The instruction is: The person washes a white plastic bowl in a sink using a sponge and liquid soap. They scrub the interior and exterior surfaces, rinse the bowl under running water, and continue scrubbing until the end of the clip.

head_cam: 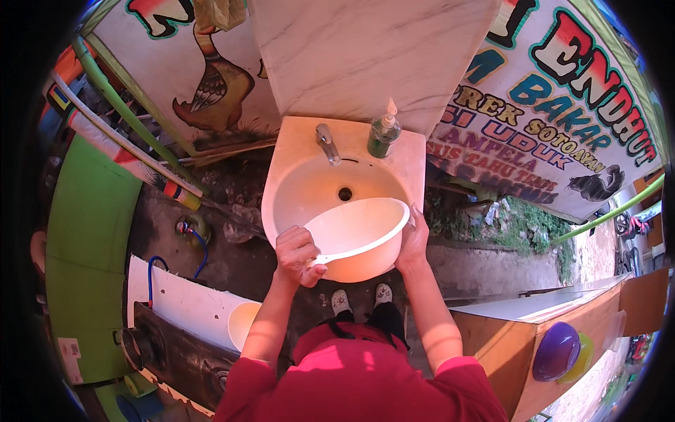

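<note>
Between my hands is a white plastic basin (364, 264), tilted over the front rim of a wash basin. My left hand (298, 256) grips its left edge, fingers curled over and thumb below. On the opposite side, my right hand (414, 240) clasps the outer wall, its fingers partly hidden. The white ceramic sink (285, 179) has a dark drain hole (345, 194). A chrome tap (328, 143) stands at its back. To the tap's right, a pump bottle of green liquid (384, 136) rests on the ledge.
At lower left a gas stove (179, 337) and another pale bowl (243, 323) sit on a white counter (184, 287). A gas cylinder (193, 232) stands on the ground. Purple (555, 352) and yellow bowls (580, 358) are by a wooden counter (490, 353) at right. Banners with writing flank the sink.
</note>
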`<action>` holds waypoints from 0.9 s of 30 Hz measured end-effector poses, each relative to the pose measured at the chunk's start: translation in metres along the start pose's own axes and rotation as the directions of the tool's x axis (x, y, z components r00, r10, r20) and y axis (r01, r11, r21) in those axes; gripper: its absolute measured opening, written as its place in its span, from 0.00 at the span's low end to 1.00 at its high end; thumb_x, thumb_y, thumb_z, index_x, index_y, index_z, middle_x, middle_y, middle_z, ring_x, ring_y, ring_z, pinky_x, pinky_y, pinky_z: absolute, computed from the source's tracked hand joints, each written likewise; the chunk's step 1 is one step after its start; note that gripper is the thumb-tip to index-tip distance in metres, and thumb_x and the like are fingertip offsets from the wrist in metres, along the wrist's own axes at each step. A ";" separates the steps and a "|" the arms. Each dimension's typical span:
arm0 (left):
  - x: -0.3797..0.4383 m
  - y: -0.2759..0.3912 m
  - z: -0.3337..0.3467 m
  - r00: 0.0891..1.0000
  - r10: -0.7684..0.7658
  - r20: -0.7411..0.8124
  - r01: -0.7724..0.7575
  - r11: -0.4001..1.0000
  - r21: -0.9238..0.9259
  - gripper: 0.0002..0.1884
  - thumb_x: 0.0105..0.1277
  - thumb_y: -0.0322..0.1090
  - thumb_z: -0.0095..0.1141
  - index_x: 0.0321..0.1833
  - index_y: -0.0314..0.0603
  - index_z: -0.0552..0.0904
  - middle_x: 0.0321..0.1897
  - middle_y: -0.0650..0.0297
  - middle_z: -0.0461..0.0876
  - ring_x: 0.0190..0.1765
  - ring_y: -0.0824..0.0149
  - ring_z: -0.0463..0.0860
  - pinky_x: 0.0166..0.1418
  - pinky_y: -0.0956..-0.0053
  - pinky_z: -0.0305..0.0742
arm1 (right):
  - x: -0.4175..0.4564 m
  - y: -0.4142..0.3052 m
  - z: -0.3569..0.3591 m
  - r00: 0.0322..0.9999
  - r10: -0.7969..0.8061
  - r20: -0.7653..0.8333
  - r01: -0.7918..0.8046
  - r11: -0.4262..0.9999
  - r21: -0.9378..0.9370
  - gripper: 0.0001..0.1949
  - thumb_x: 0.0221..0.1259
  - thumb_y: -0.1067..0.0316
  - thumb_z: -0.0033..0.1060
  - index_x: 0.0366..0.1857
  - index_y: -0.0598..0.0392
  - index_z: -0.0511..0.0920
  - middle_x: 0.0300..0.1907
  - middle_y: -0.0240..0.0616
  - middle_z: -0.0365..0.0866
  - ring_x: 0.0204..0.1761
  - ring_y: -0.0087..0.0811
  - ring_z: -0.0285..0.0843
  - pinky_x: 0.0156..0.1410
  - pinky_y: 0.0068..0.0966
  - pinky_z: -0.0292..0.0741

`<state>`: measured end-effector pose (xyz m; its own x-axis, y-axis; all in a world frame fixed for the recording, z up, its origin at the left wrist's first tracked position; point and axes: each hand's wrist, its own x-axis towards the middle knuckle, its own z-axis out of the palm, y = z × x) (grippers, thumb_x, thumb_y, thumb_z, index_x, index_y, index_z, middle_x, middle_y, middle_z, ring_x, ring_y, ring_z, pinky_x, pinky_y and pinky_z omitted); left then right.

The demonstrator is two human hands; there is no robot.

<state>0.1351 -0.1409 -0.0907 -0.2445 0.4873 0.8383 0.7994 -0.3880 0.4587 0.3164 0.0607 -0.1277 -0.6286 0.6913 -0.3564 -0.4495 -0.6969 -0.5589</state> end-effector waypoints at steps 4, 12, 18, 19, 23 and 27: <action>-0.021 -0.019 0.010 0.976 0.033 0.213 -0.031 0.999 -0.016 0.19 0.63 0.49 0.66 0.22 0.42 0.80 0.23 0.61 0.75 0.25 0.56 0.76 0.32 0.61 0.67 | 0.017 -0.009 0.009 0.998 0.048 -0.030 -0.051 0.995 -0.088 0.40 0.82 0.35 0.51 0.76 0.68 0.76 0.73 0.52 0.84 0.76 0.49 0.79 0.86 0.41 0.69; -0.035 -0.027 0.029 0.915 -0.186 0.358 0.180 0.982 0.049 0.07 0.56 0.36 0.66 0.32 0.41 0.88 0.27 0.57 0.82 0.28 0.51 0.82 0.35 0.59 0.76 | 0.019 0.000 -0.033 0.983 -0.051 -0.175 0.031 0.993 -0.114 0.22 0.79 0.54 0.61 0.59 0.65 0.83 0.55 0.46 0.87 0.64 0.43 0.82 0.79 0.38 0.75; -0.032 -0.051 0.065 0.903 -0.318 0.288 0.294 0.948 0.122 0.02 0.62 0.28 0.64 0.32 0.42 0.88 0.25 0.58 0.84 0.27 0.55 0.84 0.34 0.62 0.79 | -0.009 -0.026 -0.036 0.987 -0.108 -0.122 0.084 0.979 -0.186 0.18 0.81 0.62 0.60 0.63 0.67 0.82 0.64 0.49 0.84 0.71 0.45 0.81 0.84 0.41 0.73; -0.037 -0.053 0.067 0.891 -0.366 0.268 0.342 0.930 0.134 0.02 0.63 0.28 0.64 0.32 0.41 0.88 0.26 0.58 0.85 0.27 0.56 0.85 0.34 0.62 0.80 | -0.011 -0.026 -0.033 0.988 -0.112 -0.103 0.088 0.973 -0.216 0.19 0.81 0.62 0.61 0.63 0.68 0.81 0.66 0.50 0.84 0.72 0.44 0.80 0.85 0.41 0.72; -0.041 -0.073 0.080 0.807 -0.544 0.231 0.475 0.830 0.293 0.07 0.69 0.31 0.68 0.32 0.38 0.89 0.25 0.57 0.86 0.27 0.54 0.87 0.35 0.62 0.82 | -0.011 -0.016 -0.022 0.992 -0.123 -0.004 0.109 0.898 -0.425 0.24 0.81 0.61 0.64 0.68 0.71 0.79 0.72 0.53 0.81 0.77 0.43 0.77 0.87 0.38 0.68; -0.025 -0.092 0.077 0.773 -0.620 0.132 0.551 0.761 0.343 0.12 0.75 0.35 0.67 0.34 0.37 0.90 0.24 0.56 0.87 0.26 0.59 0.87 0.35 0.63 0.83 | -0.005 0.013 -0.013 0.981 -0.146 0.126 0.191 0.657 -0.729 0.33 0.80 0.60 0.68 0.77 0.77 0.71 0.78 0.58 0.75 0.83 0.46 0.71 0.89 0.39 0.64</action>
<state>0.1098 -0.0572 -0.1760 -0.6123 0.7206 0.3252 0.6615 0.2417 0.7100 0.3215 0.0508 -0.1429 -0.6308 0.7562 -0.1740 0.0470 -0.1866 -0.9813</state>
